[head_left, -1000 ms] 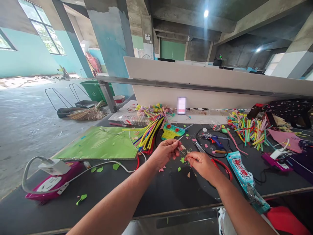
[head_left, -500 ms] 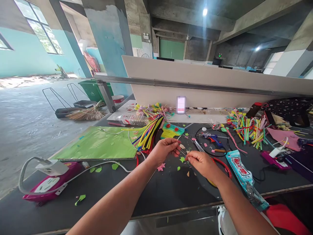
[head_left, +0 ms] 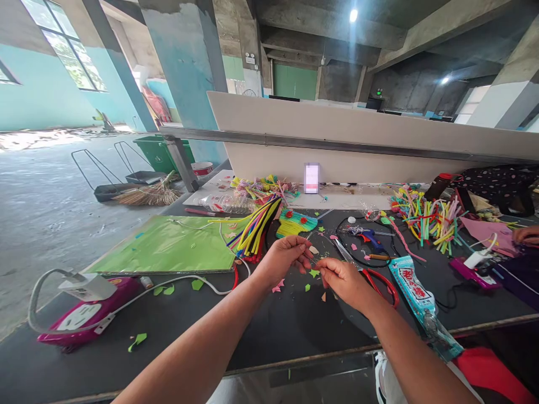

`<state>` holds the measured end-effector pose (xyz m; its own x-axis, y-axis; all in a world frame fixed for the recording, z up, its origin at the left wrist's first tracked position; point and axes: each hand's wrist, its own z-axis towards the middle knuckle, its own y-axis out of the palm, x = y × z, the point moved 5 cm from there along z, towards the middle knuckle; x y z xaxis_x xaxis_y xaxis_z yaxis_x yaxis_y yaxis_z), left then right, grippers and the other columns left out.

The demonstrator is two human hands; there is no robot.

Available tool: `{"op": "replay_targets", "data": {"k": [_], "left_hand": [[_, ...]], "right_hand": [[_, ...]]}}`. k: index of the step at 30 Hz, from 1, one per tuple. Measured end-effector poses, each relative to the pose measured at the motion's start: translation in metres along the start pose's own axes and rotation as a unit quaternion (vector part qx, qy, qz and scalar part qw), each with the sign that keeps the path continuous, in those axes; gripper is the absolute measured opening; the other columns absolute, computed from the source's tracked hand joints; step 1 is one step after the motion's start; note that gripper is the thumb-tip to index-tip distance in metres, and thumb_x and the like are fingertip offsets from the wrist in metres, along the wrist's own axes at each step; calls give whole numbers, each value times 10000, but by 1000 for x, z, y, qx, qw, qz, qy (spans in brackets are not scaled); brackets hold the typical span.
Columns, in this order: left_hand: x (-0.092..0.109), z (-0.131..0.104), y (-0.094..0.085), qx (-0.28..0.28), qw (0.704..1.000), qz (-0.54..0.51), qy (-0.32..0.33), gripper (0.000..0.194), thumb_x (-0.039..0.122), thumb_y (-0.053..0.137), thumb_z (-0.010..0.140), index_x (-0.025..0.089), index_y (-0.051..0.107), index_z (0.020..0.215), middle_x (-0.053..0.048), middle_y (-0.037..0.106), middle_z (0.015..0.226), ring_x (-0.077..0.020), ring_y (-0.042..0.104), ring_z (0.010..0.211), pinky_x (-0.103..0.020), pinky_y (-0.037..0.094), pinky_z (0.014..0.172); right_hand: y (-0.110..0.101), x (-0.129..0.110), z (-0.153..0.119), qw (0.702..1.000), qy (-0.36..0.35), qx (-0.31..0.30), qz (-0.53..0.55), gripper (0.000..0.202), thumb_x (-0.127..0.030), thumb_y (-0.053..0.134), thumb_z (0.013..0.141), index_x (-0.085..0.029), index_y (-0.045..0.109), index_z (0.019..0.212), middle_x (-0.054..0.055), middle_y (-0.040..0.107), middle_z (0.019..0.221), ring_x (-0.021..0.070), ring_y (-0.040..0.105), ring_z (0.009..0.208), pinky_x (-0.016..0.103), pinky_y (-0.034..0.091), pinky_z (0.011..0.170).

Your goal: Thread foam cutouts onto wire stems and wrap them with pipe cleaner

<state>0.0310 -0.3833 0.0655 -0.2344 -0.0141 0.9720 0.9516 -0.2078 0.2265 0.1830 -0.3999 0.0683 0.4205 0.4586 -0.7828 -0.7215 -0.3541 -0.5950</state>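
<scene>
Over the dark table, my left hand has its fingers pinched on a thin, pale wire. My right hand pinches the same wire close beside it, thumb against forefinger. A thin curved length seems to rise behind the fingers, too fine to follow. Beneath and around the hands lie green paper scraps and a pink star cutout. Red-handled scissors rest just beyond my right hand, partly hidden by it. A yellow and turquoise pipe-cleaner piece lies behind my left hand.
Left are green sheets, a pipe-cleaner bundle and a magenta power strip. A glue gun, blue packet and more pipe cleaners lie right. A phone stands behind. Another person's hand shows at right.
My right hand has shifted slightly left and up, so the two hands are closer together on the wire. Another person's hand has come into view at the right edge.
</scene>
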Motion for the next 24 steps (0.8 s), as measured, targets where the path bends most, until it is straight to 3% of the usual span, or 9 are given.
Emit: {"op": "replay_targets", "data": {"k": [5,10,15,24], "left_hand": [[1,-3,0,1,999,-35,-14,216,277,641,761,109,580,883,-48,646,708,-121,620,531,-212,493,477],[1,-6,-1,9,999,-30,-36,220,260,653,746,94,591,877,-56,647,679,-127,618,508,-217,502,470],[2,-5,-2,-2,999,-12,-35,224,264,662,731,94,595,861,-49,640,658,-139,625,507,-228,509,468],[6,-6,-1,25,999,8,-18,211,267,649,724,102,591,843,-40,641,652,-132,616,494,-223,487,453]], "right_hand": [[5,3,-2,996,45,-24,77,248,-351,434,892,-208,633,930,-22,452,579,116,427,523,235,323,501],[12,16,-1,986,44,-13,158,254,-375,480,871,-208,665,922,-6,463,680,99,389,553,235,297,499],[17,28,1,962,69,-25,262,272,-404,547,831,-169,670,895,-39,385,568,80,334,504,227,248,469],[26,33,0,941,142,-26,307,344,-470,540,800,-165,624,934,-80,368,471,56,230,391,196,158,374]]}}
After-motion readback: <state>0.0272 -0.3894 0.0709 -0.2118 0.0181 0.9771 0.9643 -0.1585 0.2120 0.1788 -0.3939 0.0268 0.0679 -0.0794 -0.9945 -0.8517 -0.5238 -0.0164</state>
